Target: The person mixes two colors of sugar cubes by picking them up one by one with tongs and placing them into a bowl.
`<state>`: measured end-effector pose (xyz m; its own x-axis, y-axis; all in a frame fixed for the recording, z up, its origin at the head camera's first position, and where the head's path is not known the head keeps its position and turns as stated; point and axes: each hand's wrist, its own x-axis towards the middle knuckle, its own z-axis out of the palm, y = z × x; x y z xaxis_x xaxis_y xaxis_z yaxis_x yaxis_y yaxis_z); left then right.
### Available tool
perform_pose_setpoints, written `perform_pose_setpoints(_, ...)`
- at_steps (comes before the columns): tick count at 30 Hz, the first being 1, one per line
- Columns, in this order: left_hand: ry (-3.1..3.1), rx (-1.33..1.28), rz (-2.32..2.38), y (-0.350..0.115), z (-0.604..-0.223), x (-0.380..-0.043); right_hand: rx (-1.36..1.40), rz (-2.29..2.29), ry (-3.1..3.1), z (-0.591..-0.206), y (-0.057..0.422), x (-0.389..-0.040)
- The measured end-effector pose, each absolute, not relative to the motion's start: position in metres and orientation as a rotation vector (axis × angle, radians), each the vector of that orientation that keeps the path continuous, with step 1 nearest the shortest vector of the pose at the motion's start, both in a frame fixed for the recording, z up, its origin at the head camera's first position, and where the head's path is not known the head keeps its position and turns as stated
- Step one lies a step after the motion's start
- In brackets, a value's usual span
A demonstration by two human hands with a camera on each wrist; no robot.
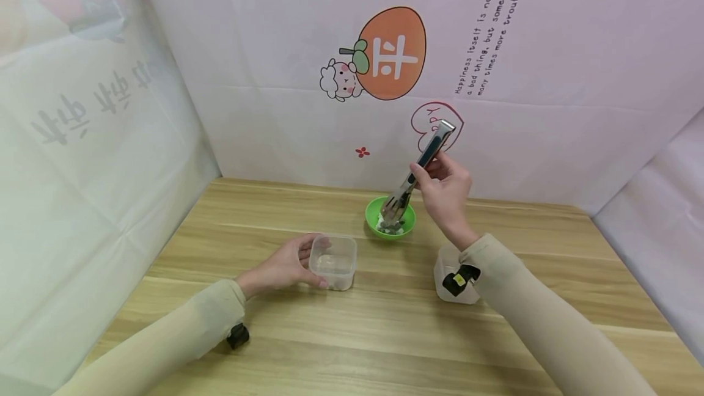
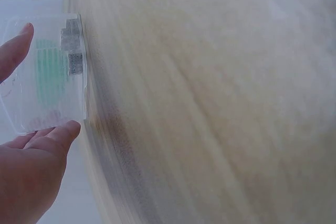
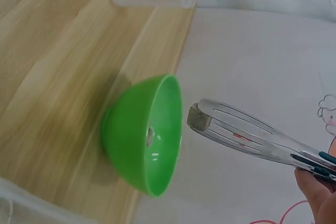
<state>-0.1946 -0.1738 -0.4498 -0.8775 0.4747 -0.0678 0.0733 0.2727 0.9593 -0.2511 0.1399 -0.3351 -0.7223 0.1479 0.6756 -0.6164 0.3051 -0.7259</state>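
My left hand (image 1: 291,263) holds a clear plastic container (image 1: 333,261) on the table, thumb on the near side and fingers on the far side. In the left wrist view, greyish blocky shapes (image 2: 73,51) show at the container's wall. Between thumb and fingers, my right hand (image 1: 447,191) grips metal tongs (image 1: 423,161) with dark handle inlays. A small grey-brown cube (image 3: 199,118) sits at the tongs' tips, just outside the rim of the green bowl (image 3: 126,135) in the right wrist view. White and grey pieces (image 1: 387,227) lie in the bowl.
A second clear container (image 1: 448,289) stands on the wooden table (image 1: 352,335) under my right forearm, partly hidden by the sleeve and wrist camera. Printed white cloth (image 1: 286,109) hangs right behind the table's back edge, with plain cloth at both sides.
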Motion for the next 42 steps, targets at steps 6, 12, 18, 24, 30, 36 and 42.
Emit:
perform_pose_setpoints(6,2.211,0.525,1.627,-0.175,-0.451,-0.194,0.352,1.464,-1.97,-0.328,0.14,-0.242)
perform_pose_setpoints(12,2.209,0.526,1.641,-0.174,-0.451,-0.194,0.285,1.424,-2.019,-0.35,0.15,-0.264)
perform_pose_setpoints(18,2.202,0.531,1.644,-0.175,-0.451,-0.193,0.267,1.441,-2.063,-0.358,0.157,-0.269)
perform_pose_setpoints(24,2.199,0.522,1.65,-0.175,-0.451,-0.193,0.31,1.427,-2.081,-0.35,0.151,-0.254)
perform_pose_setpoints(30,2.187,0.523,1.649,-0.174,-0.45,-0.194,0.476,1.446,-2.01,-0.335,0.138,-0.224)
perform_pose_setpoints(36,2.179,0.533,1.646,-0.174,-0.448,-0.195,0.61,1.499,-1.965,-0.339,0.131,-0.211)
perform_pose_setpoints(42,2.172,0.54,1.65,-0.176,-0.45,-0.195,0.708,1.575,-1.949,-0.344,0.116,-0.203)
